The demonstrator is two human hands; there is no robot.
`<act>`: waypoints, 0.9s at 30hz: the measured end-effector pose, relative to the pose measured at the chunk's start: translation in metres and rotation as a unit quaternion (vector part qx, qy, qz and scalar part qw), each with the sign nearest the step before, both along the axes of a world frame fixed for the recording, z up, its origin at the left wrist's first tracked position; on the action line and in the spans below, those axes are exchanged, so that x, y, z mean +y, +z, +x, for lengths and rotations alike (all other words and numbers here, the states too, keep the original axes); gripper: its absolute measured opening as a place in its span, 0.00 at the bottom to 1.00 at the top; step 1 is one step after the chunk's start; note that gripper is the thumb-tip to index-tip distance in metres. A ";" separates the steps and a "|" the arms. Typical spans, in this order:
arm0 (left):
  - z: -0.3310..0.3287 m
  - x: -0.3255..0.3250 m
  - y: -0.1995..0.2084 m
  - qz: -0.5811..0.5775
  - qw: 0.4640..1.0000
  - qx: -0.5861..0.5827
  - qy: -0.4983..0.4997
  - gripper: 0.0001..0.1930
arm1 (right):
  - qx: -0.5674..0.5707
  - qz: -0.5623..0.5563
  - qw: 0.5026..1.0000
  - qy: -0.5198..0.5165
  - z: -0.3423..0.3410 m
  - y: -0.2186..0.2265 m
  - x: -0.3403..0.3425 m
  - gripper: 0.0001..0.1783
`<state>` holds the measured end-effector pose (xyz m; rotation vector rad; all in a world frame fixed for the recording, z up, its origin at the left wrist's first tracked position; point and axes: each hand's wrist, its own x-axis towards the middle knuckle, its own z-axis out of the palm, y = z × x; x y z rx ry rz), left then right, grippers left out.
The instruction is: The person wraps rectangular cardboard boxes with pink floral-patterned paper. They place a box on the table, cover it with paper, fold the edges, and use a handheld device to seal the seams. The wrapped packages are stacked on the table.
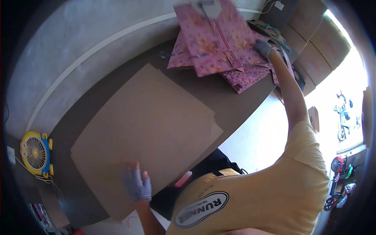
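Note:
My right hand point(265, 49), in a grey fingerless glove, is closed on the right edge of a pink floral printed sheet point(219, 39). The sheet is tilted, slightly blurred and held above other pink floral pieces point(244, 80) at the far side of the table. Near the front edge, my left hand point(138, 187), gloved the same way, has its fingers apart over a stack of large plain brown cardboard sheets point(145, 121). Its fingertips are smeared, and I cannot tell whether they touch the top sheet.
The dark table point(250, 96) runs along a grey wall. At its left end stands a yellow and blue fan point(36, 153) with a cable. Behind the floral pieces lie small items point(270, 29), too unclear to name. Beyond the bright doorway stands a scooter point(343, 113).

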<state>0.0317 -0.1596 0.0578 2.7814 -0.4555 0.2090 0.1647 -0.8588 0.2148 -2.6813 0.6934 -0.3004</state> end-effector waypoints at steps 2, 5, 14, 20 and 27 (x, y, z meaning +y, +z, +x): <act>-0.005 -0.024 -0.009 0.019 1.000 -0.013 -0.018 0.24 | -0.013 -0.119 0.987 -0.109 -0.003 -0.030 -0.029 0.24; -0.019 -0.048 -0.005 0.043 0.999 -0.026 -0.010 0.26 | -0.122 -0.274 0.937 -0.177 0.008 -0.050 0.024 0.27; -0.036 -0.071 -0.021 -0.014 0.994 -0.075 -0.084 0.20 | -0.059 -0.121 0.949 0.287 -0.009 -0.141 0.310 0.24; -0.034 -0.069 -0.017 -0.027 0.991 -0.114 -0.065 0.16 | -0.003 -0.077 0.984 0.159 0.031 -0.159 0.346 0.26; -0.037 -0.059 -0.011 -0.129 0.988 -0.057 -0.057 0.15 | -0.183 0.194 0.947 0.178 0.024 -0.189 0.312 0.11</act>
